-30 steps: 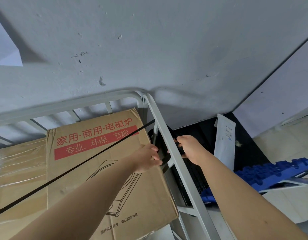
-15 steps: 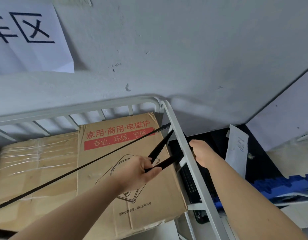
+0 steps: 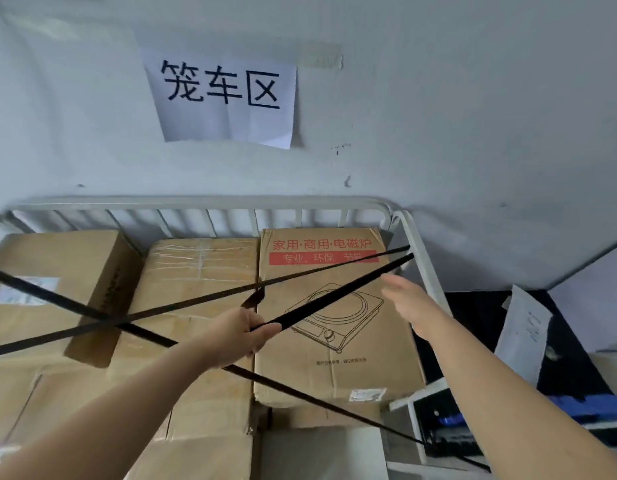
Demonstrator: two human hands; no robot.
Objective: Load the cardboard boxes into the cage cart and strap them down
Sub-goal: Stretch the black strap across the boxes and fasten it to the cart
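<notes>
Step in hand: strapping down. Boxes already fill the cart, so loading looks finished.
Landmark: the printed box, at the cart's right end.
Grip, left: the left hand is clenched round the strap at the printed box's left edge.
Grip, right: the right hand is released, fingers spread and holding nothing, over the printed box's right half. It is blurred.
Strap position: the held run lies taut across the printed box, up to the side rail at that box's far right corner.
Next move: probably hold tension with the left hand and bring the right hand in to fasten the free end. No buckle or hook is visible.
Count, boxes: three in the back row. These are the printed box, the taped box touching its left side, and the plain box further left. More cardboard lies nearer, but its seams are unclear and cannot be counted.
Count, strap runs: three, crossing left of the printed box. Whether they are one strap or several cannot be told.
Count, signs: one sign, on the wall above the printed box.
</notes>
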